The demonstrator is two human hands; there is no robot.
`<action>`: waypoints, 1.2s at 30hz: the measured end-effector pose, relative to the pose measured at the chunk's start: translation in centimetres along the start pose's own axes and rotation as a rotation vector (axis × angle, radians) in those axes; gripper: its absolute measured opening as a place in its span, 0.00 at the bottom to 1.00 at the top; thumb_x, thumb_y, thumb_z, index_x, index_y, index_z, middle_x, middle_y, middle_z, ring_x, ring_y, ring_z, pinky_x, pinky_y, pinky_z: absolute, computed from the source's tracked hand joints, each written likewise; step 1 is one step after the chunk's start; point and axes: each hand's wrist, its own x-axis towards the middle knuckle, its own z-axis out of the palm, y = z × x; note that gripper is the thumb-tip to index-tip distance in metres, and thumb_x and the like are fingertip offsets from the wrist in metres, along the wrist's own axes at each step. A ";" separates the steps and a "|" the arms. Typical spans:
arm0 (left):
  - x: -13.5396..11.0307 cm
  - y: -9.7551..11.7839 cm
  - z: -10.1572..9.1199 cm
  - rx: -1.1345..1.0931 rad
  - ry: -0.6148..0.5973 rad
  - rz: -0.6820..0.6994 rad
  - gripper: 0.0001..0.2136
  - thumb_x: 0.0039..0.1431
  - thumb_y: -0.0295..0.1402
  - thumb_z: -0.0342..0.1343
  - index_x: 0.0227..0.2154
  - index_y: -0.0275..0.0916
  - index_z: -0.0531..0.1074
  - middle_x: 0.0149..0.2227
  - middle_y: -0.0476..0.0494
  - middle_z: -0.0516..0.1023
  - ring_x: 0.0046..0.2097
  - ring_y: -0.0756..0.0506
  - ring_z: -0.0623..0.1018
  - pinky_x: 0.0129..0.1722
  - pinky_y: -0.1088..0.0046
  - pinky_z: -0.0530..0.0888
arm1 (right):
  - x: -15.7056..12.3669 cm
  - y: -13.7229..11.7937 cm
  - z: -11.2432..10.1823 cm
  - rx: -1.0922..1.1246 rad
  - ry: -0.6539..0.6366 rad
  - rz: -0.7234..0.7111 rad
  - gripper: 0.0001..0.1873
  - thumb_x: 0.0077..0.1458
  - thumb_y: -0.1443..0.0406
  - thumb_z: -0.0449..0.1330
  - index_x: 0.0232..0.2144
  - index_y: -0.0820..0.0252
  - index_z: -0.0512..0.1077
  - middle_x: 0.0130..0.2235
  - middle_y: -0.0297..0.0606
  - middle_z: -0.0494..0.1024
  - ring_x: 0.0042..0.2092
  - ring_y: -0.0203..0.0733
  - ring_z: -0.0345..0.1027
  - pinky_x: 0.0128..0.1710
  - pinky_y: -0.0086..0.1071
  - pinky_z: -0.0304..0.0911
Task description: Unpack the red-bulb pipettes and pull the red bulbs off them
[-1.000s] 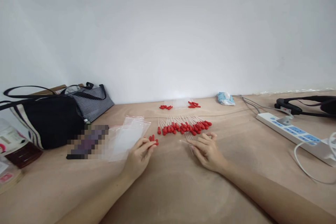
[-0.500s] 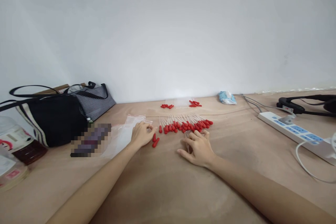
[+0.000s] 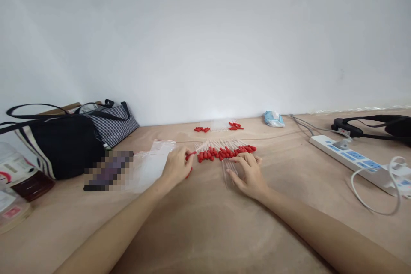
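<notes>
Droppers with red rubber bulbs and thin clear tubes [image 3: 226,152] lie in a fanned row at mid-table, bulbs toward me. My left hand [image 3: 176,165] is closed at the row's left end. It pinches one red-bulbed dropper [image 3: 192,153] between thumb and fingertips, its tube slanting up and right. Another red bulb [image 3: 189,174] shows partly behind that hand. My right hand [image 3: 248,174] bends over several clear tubes [image 3: 225,177] just in front of the row. Its thumb and forefinger are apart, touching the tubes, which the fingers partly hide.
Clear zip bags [image 3: 154,160] lie left of my left hand. More red bulbs [image 3: 236,126] and a clear bag lie near the wall. A black bag [image 3: 70,145] and a bottle [image 3: 27,175] stand left. A power strip [image 3: 348,154] and crumpled blue wrapper [image 3: 274,119] lie right.
My left hand has moved slightly right and now pinches a red-bulbed dropper at the row's end. My right thumb has drawn up toward the fingers, uncovering more of the clear tubes.
</notes>
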 end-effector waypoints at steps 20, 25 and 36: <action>-6.4 1.0 1.9 -0.387 0.028 0.636 0.11 0.60 0.29 0.44 0.25 0.37 0.67 0.28 0.45 0.71 0.33 0.48 0.68 0.35 0.71 0.65 | -1.1 -1.4 0.0 0.111 -0.043 -0.383 0.08 0.54 0.64 0.52 0.30 0.53 0.72 0.19 0.28 0.70 0.31 0.35 0.58 0.47 0.41 0.39; -6.4 1.1 1.8 -0.394 0.019 0.674 0.10 0.60 0.28 0.43 0.25 0.36 0.66 0.28 0.44 0.71 0.33 0.48 0.68 0.35 0.70 0.64 | -1.0 -1.7 -0.1 0.141 -0.071 -0.410 0.09 0.54 0.65 0.51 0.27 0.58 0.70 0.18 0.29 0.67 0.30 0.35 0.56 0.45 0.41 0.41; -6.4 -0.3 1.1 -0.377 0.073 0.538 0.11 0.60 0.30 0.42 0.25 0.37 0.66 0.28 0.45 0.69 0.33 0.48 0.70 0.34 0.72 0.67 | -0.8 -0.5 -0.9 0.174 -0.135 -0.167 0.17 0.55 0.65 0.48 0.16 0.61 0.65 0.16 0.30 0.65 0.27 0.34 0.53 0.40 0.37 0.42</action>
